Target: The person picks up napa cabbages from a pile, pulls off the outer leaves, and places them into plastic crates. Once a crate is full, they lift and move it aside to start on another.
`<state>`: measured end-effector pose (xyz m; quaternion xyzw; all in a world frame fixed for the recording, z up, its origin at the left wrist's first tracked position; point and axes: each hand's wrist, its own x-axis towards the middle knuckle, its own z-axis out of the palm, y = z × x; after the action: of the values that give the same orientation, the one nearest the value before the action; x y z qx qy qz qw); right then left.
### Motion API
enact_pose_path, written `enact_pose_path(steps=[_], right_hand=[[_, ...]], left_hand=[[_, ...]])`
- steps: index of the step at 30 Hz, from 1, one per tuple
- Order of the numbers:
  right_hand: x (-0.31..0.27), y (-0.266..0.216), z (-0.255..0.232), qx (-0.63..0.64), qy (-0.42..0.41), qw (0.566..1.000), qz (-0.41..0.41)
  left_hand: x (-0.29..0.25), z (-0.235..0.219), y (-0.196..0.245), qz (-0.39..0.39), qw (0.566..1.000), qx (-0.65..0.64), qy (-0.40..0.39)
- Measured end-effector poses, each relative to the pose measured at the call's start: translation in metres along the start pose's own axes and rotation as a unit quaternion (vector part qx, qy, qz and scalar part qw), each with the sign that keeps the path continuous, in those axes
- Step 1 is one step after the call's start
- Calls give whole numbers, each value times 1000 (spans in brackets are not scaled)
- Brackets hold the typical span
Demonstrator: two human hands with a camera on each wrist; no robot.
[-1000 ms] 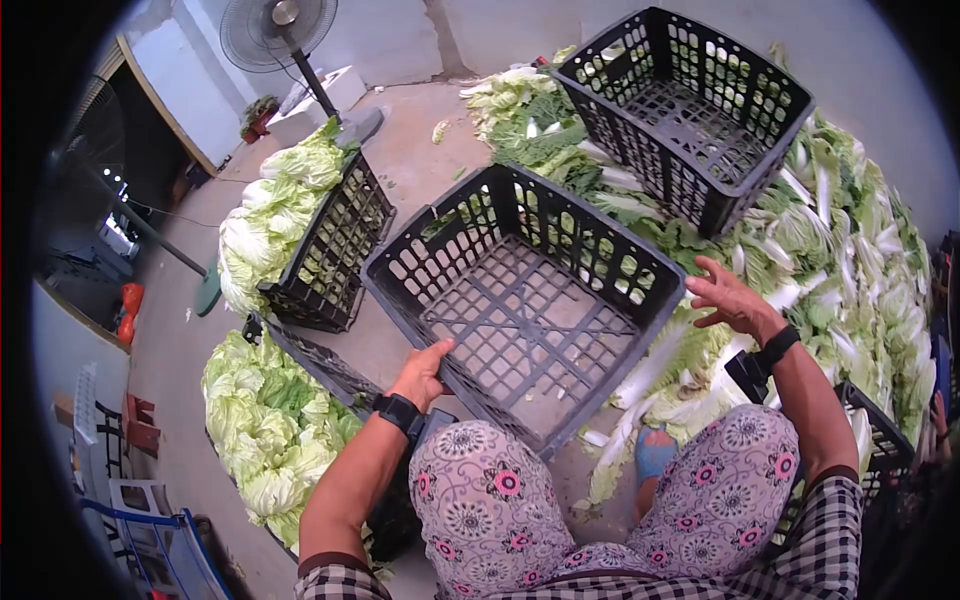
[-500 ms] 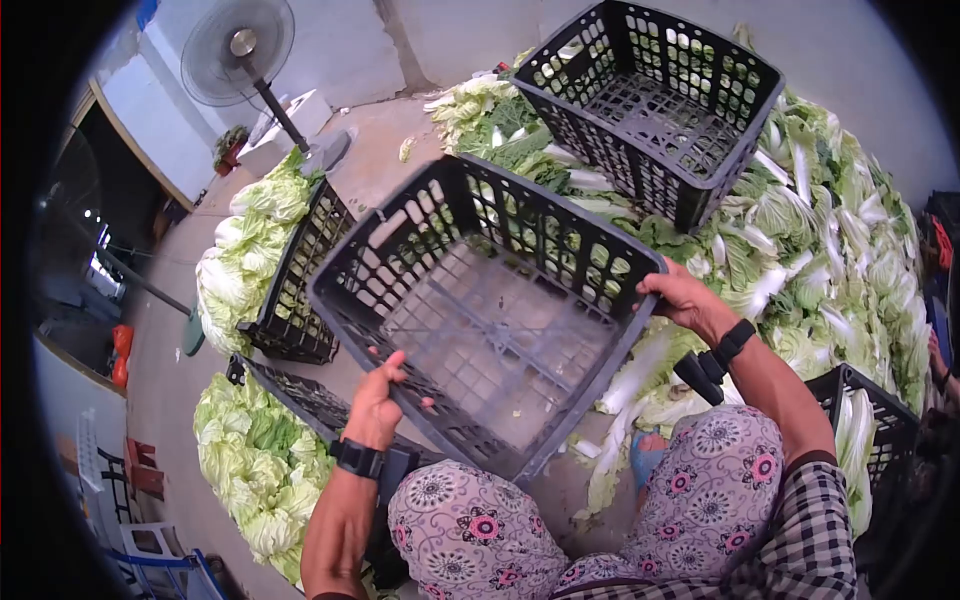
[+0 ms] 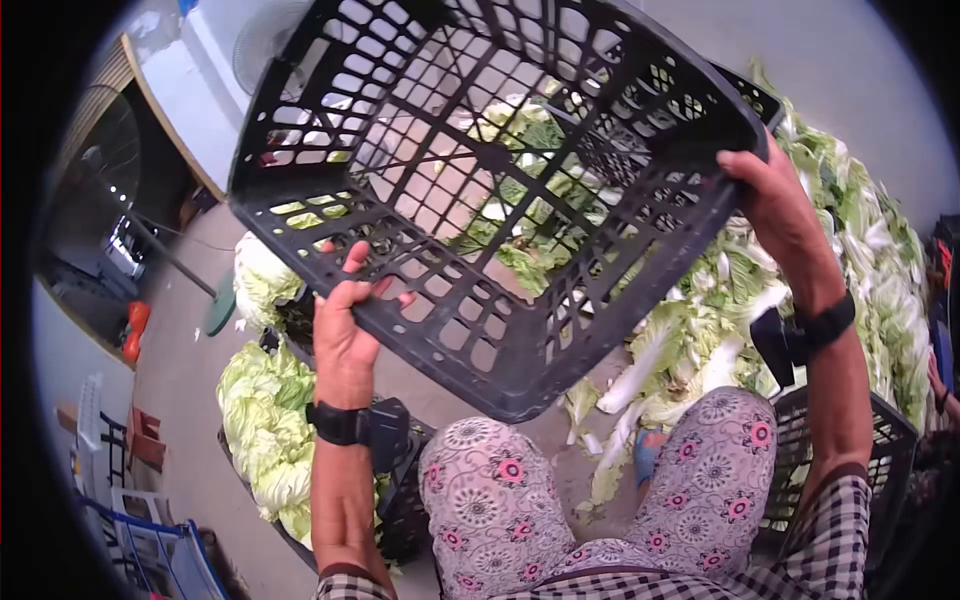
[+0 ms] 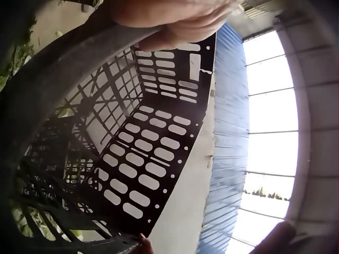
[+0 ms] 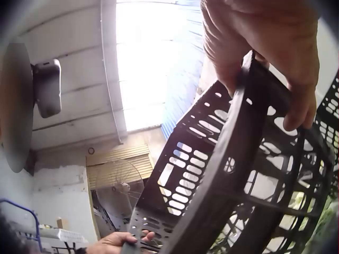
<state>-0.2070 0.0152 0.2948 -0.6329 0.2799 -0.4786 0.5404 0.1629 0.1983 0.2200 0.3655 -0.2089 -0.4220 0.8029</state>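
A black slatted plastic crate (image 3: 510,385) is lifted and tilted in front of me, with nothing inside it; through its grid base the floor and leaves show. My left hand (image 3: 345,330) grips the near left rim, thumb over the edge and fingertips reaching through the slots. On the right, my right hand (image 3: 785,210) holds the rim at the corner, its thumb on the inner side. The right wrist view shows my right hand (image 5: 259,32) with fingers curled round the crate's rim (image 5: 217,159). In the left wrist view, fingers (image 4: 185,32) lie over the rim.
Chinese cabbages (image 3: 860,220) lie heaped along the wall at right. More cabbages (image 3: 260,400) fill a crate by my left knee. Another crate (image 3: 880,430) stands by my right leg. Behind the raised crate are a pedestal fan (image 3: 262,45) and another crate's rim (image 3: 755,92).
My right hand has come onto the crate's right rim. Both hands have raised the crate from near my knees and tipped it, so its base now faces forward.
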Motion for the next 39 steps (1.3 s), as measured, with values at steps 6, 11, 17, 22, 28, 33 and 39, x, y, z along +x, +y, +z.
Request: enact_pose_path(steps=[6, 11, 17, 22, 28, 33, 39], right_hand=[[-4, 46, -19, 16, 25, 999, 13], [26, 78, -72, 35, 12, 999, 31], [-11, -13, -15, -276, -72, 950, -126], [-73, -107, 69, 306, -91, 948, 15], [-65, -52, 47, -105, -218, 967, -74], [-35, 15, 0, -148, -212, 964, -63], [-20, 41, -16, -180, -222, 958, -30]], left_hand=[[-7, 0, -13, 36, 998, 51, -15], [-25, -9, -19, 49, 997, 0, 55], [-62, -15, 8, 134, 988, -64, 46], [-119, -35, 107, 225, 965, -136, 16], [-237, -57, 180, 456, 869, -95, 167], [-291, -94, 203, 609, 741, -89, 268], [-347, -159, 218, 628, 555, 182, 514]])
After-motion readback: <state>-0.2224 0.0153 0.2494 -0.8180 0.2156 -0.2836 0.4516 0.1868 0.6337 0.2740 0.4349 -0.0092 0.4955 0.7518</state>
